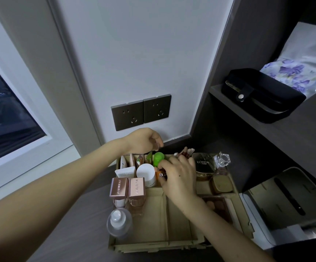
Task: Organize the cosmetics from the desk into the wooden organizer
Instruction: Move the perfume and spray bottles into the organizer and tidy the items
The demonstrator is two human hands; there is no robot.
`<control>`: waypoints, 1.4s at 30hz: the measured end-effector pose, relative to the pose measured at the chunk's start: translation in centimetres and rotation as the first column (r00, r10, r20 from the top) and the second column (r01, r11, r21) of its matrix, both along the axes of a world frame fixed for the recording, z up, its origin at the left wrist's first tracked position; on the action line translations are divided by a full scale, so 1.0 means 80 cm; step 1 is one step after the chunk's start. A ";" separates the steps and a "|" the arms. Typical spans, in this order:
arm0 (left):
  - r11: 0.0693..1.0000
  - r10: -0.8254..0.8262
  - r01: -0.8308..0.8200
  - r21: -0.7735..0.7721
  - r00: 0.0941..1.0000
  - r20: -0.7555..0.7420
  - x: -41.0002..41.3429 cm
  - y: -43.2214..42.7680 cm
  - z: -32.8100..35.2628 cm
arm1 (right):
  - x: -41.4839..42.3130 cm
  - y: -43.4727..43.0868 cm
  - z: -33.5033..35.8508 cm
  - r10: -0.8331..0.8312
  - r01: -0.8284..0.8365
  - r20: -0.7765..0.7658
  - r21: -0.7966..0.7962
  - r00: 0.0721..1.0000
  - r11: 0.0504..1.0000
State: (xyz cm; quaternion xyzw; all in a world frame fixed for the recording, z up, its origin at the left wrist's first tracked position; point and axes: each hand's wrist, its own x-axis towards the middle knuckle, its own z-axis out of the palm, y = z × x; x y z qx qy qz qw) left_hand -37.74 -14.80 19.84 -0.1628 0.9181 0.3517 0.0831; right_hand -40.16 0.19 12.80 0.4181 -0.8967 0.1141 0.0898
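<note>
The wooden organizer [174, 212] stands on the dark desk, its front compartments bare. My right hand [178, 176] reaches into a middle compartment and pinches a small orange-capped item [160, 174] beside a white jar [146, 173] and a green-capped bottle [158, 159]. My left hand [144, 140] hovers over the organizer's back row of sachets, fingers loosely curled and holding nothing. Two rose-gold-capped bottles [127, 188] and a clear round bottle [119, 223] stand in the left column. A gold L'Oreal compact [203, 164] and a glass perfume bottle [223, 161] sit at the right.
Two dark wall sockets [141, 112] are behind the organizer. A shelf at the right holds a black case [263, 95] and a floral fabric [293, 76]. A mirror-like box [285, 201] lies right of the organizer. A window [5, 114] is at the left.
</note>
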 end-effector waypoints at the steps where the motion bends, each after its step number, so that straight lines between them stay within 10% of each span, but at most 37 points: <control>1: 1.000 -0.003 0.003 -0.001 1.000 0.000 0.000 0.001 0.000 | 0.000 0.000 -0.001 0.002 -0.002 -0.009 0.001 1.000 1.000; 12: 0.999 -0.022 0.022 -0.035 1.000 0.004 0.000 0.009 0.002 | -0.001 -0.009 -0.010 0.058 -0.065 -0.115 -0.061 0.992 0.996; 42: 0.916 -0.176 0.158 -0.368 0.984 -0.015 -0.028 0.028 0.003 | -0.074 0.009 0.114 0.163 -0.156 0.379 -0.050 0.911 0.987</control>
